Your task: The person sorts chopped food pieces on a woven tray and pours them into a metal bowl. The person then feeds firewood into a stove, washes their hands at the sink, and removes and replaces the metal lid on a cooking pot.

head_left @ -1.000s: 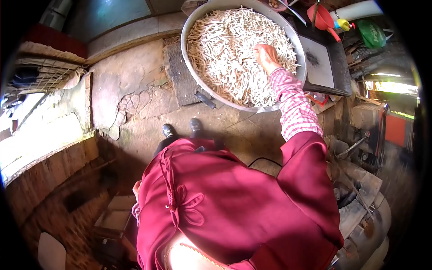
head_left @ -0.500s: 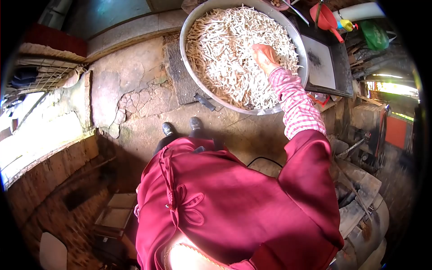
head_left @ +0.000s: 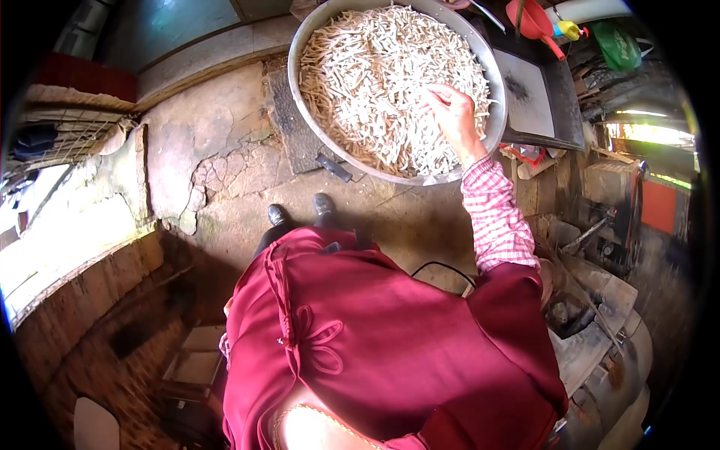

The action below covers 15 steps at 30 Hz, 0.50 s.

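Note:
A wide round metal pan (head_left: 300,96) at the top centre is filled with many thin, pale strips (head_left: 375,82). Over the right part of the strips is my right hand (head_left: 454,116), its thumb and fingertips brought together. Whatever may be between the fingertips is too small to make out. A pink checked sleeve covers that forearm, below a dark red garment. My left hand is hardly visible; only a sliver of skin (head_left: 228,307) shows at the left edge of the garment, and its fingers are hidden.
Right of the pan stands a dark-framed tray (head_left: 529,97), with a red dipper (head_left: 532,21) and a green bag (head_left: 619,46) above it. A dark handle (head_left: 334,168) juts from the pan. Cracked floor (head_left: 232,172) lies left; a stove-like structure (head_left: 592,322) stands lower right.
My right hand has lifted and turned, showing its thumb and fingertips, where earlier it was bent down onto the strips. The view has shifted slightly, moving the pan a little left and up.

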Tool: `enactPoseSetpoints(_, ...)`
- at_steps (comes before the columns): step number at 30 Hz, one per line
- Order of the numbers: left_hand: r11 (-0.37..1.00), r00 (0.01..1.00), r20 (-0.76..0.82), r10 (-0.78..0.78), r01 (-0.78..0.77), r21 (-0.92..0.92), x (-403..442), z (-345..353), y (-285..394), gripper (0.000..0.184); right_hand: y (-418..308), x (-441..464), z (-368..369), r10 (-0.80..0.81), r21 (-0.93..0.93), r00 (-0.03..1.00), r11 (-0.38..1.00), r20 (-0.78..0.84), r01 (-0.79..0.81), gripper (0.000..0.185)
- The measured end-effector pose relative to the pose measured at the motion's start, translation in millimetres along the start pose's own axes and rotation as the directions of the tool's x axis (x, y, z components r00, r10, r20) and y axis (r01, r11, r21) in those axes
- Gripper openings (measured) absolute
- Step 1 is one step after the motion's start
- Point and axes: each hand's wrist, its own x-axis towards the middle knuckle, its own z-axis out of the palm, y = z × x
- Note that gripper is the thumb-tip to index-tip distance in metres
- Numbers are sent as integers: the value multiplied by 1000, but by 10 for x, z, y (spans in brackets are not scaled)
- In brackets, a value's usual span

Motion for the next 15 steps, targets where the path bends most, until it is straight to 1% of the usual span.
enactPoseSetpoints(1,1000,1000,3,3,-3,2,8,0,-8,31,-75,-28,-12,75,72,996,994,48,-78,16)
enactPoseSetpoints(2,1000,1000,9,7,-8,8,7,-9,-4,31,-154,-76,-12,154,193,986,967,71,-165,17)
enactPoseSetpoints(4,1000,1000,9,13,-13,8,14,-26,5,31,-281,-174,10,293,416,945,848,148,-328,17)
enactPoseSetpoints(5,1000,1000,12,17,-17,13,9,-28,9,31,-300,-211,10,328,516,921,763,211,-390,16)
enactPoseSetpoints(6,1000,1000,11,22,-22,13,12,-26,10,31,-323,-253,22,330,555,913,725,238,-407,16)
enactPoseSetpoints(8,999,999,14,29,-29,18,8,-30,17,31,-381,-335,61,330,627,897,642,295,-442,16)
enactPoseSetpoints(9,999,999,17,32,-33,22,1,-32,20,31,-449,-388,94,336,636,894,629,296,-447,15)
enactPoseSetpoints(15,996,997,38,70,-72,50,2,-9,67,31,-595,-506,156,272,567,908,713,319,-412,15)
